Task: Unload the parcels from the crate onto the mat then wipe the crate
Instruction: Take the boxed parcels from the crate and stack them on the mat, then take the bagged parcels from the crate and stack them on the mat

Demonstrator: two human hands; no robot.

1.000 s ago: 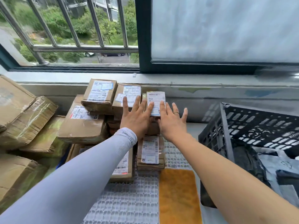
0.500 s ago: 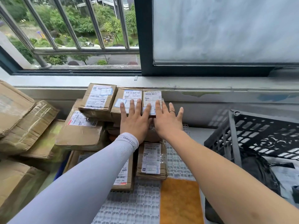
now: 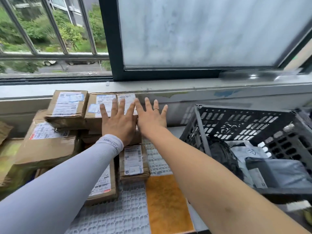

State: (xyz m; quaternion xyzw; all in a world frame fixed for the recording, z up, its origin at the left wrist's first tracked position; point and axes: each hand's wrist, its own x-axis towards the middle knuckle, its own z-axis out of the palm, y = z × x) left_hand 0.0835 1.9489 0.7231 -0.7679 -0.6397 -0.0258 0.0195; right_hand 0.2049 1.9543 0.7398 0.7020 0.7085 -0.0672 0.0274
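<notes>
I am laying my left hand (image 3: 118,122) flat, fingers spread, on the top parcel (image 3: 108,107) of the stack under the window sill (image 3: 185,86); its grip is spread and curling round nothing. My right hand (image 3: 151,118) is lying just beside it, fingers straight and fanned, a ring (image 3: 156,109) showing on one finger; its thumb side is touching the small labelled box (image 3: 126,102) at the right end of the stack, while the outer fingers are reaching past the box toward the wall.

More parcels are sitting on the mat (image 3: 118,213): one box (image 3: 67,105) at the left of the top row, a larger box (image 3: 49,142) below it, a box (image 3: 134,162) near my left sleeve (image 3: 67,171), and another box (image 3: 103,183) partly hidden under that sleeve. An orange cloth (image 3: 167,200) is lying on the mat between my forearms.

The black crate (image 3: 244,122) is standing to the right, apart from both hands, with dark and grey bagged parcels (image 3: 276,171) lying inside it.
</notes>
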